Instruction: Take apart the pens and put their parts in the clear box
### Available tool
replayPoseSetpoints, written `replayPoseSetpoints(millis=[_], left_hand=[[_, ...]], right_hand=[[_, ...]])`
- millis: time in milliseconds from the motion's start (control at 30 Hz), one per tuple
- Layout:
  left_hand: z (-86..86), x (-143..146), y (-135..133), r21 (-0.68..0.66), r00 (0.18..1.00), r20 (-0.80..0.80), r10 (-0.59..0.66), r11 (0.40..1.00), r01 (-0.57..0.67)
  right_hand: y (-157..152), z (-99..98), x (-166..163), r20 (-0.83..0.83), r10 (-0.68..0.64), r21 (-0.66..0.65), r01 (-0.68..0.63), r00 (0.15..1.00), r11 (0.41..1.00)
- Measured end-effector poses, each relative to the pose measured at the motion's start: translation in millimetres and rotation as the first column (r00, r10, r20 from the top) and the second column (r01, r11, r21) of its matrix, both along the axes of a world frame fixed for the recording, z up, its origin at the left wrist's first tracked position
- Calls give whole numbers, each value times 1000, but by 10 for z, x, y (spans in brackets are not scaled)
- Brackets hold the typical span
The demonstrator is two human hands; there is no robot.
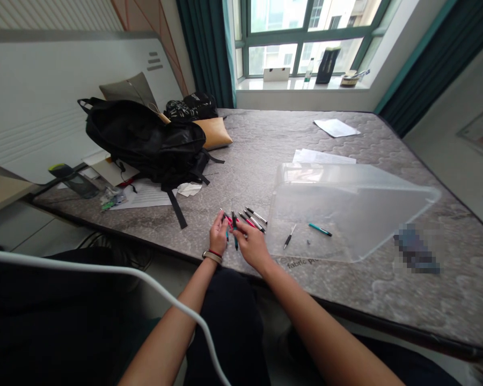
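Pen (234, 221), slim black-and-teal plastic, sits between hands, pinched by right hand (251, 244) fingertips; left hand (218, 236) cupped close, can't tell its hold. Silver-and-black pens (256, 215) just beside on grey quilted mattress (257, 139); clear plastic box (370, 209) right, green-framed window (301, 38) ahead.

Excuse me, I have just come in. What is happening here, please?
A person handles several pens between the left hand and right hand, close together above the near side of the mattress. Each hand's exact grip is too small to tell. Some loose pens lie just beyond the right hand, and two other pens show within the clear box's outline.
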State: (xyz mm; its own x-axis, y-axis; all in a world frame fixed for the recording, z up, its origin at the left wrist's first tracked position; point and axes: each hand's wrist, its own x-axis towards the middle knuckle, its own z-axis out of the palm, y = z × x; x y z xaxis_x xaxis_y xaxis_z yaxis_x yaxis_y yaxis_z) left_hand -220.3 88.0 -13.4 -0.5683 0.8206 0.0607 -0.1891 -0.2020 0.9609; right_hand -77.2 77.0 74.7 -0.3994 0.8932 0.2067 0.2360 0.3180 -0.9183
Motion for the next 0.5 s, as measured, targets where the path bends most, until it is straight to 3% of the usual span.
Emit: replayPoseSetpoints(millis=[133, 233, 300, 367, 433, 500], left_hand=[[147, 68, -51, 65, 988, -102, 118, 992, -112], [351, 142, -208, 44, 941, -196, 276, 961, -273], [549, 266, -401, 28, 919, -223, 327, 944, -329], [769, 480, -635, 65, 948, -234, 215, 977, -205], [959, 765, -842, 65, 963, -270, -12, 997, 31], [1074, 1067, -958, 12, 900, -376, -220, 970, 242]], right_hand=[[-216, 96, 249, -83, 41, -80, -48, 996, 996], [-367, 93, 521, -148, -32, -181, 4, 989, 983], [-440, 75, 712, -249, -118, -325, 32, 961, 945], [-489, 71, 889, -362, -229, -488, 26, 903, 873], [-517, 89, 1049, -431, -318, -591, 3, 844, 807], [-532, 121, 1201, -445, -357, -623, 3, 821, 782]])
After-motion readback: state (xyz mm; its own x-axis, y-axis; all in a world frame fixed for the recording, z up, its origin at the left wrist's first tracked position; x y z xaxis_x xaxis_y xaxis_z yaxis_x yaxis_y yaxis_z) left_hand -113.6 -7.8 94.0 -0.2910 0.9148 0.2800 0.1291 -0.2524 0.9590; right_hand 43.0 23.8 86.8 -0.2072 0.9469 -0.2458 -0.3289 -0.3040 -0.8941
